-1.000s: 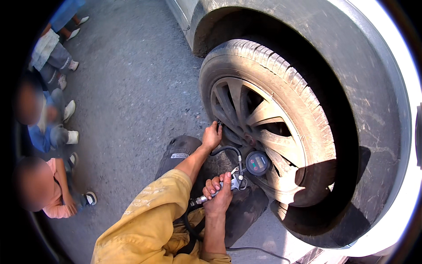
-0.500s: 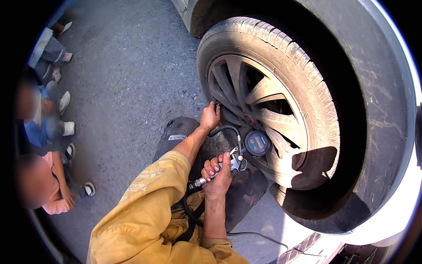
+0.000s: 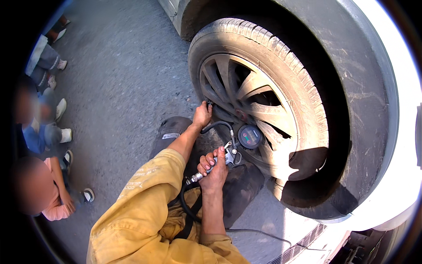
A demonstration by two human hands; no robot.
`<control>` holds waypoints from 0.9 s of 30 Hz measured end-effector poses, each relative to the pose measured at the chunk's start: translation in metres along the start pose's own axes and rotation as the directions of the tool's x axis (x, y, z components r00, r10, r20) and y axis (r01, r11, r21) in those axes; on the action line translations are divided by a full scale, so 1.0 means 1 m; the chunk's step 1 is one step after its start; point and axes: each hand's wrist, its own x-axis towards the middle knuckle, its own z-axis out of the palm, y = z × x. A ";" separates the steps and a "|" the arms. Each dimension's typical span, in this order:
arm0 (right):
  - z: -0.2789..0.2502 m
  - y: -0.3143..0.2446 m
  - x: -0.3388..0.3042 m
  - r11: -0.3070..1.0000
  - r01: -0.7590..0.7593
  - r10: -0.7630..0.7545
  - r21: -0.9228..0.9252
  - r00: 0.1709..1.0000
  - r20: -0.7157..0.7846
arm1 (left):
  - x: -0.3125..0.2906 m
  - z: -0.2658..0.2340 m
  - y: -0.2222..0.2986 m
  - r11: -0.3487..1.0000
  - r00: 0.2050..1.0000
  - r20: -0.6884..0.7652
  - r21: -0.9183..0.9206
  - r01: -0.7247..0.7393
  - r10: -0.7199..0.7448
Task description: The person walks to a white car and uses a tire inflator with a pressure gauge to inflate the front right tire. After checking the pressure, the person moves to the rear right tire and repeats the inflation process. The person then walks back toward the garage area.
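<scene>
My right hand point(image 3: 214, 172) is wrapped round the metal handle of a tyre inflator gun point(image 3: 229, 157), the thumb on top. A round black digital gauge point(image 3: 249, 136) sits at the gun's front end, before the wheel's lower spokes. From the gun a short black hose point(image 3: 220, 124) curves up to my left hand point(image 3: 203, 114). That hand is closed at the near edge of the rim, pinching the dark air chuck point(image 3: 209, 104) at the hose's end. Whether the chuck sits on a valve is hidden. The dusty tyre point(image 3: 307, 132) surrounds a spoked alloy wheel point(image 3: 259, 112).
A dark wheel arch point(image 3: 373, 101) and white bodywork point(image 3: 406, 145) curve round the wheel. An air line point(image 3: 259, 232) trails over the ground beside a drain grate point(image 3: 303, 246). Several people point(image 3: 57, 189) sit or stand along the left on the grey asphalt point(image 3: 118, 61).
The wheel and car sit slightly farther left in view. Both hands keep the same grips, the left at the rim and the right on the inflator gun.
</scene>
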 end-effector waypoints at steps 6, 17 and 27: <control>0.001 -0.003 0.000 1.000 0.018 -0.018 -0.018 1.000 -0.012 | 0.006 0.002 0.002 0.981 0.987 0.102 -0.138 0.136 -0.123; -0.003 0.001 0.001 0.993 0.105 -0.105 -0.057 0.994 -0.009 | -0.110 -0.093 0.053 0.960 0.993 -0.100 -0.262 -0.094 0.070; 0.011 0.004 -0.010 0.997 0.052 -0.050 -0.053 0.998 0.047 | -0.281 -0.149 0.072 0.644 0.901 0.406 -0.651 0.402 -0.152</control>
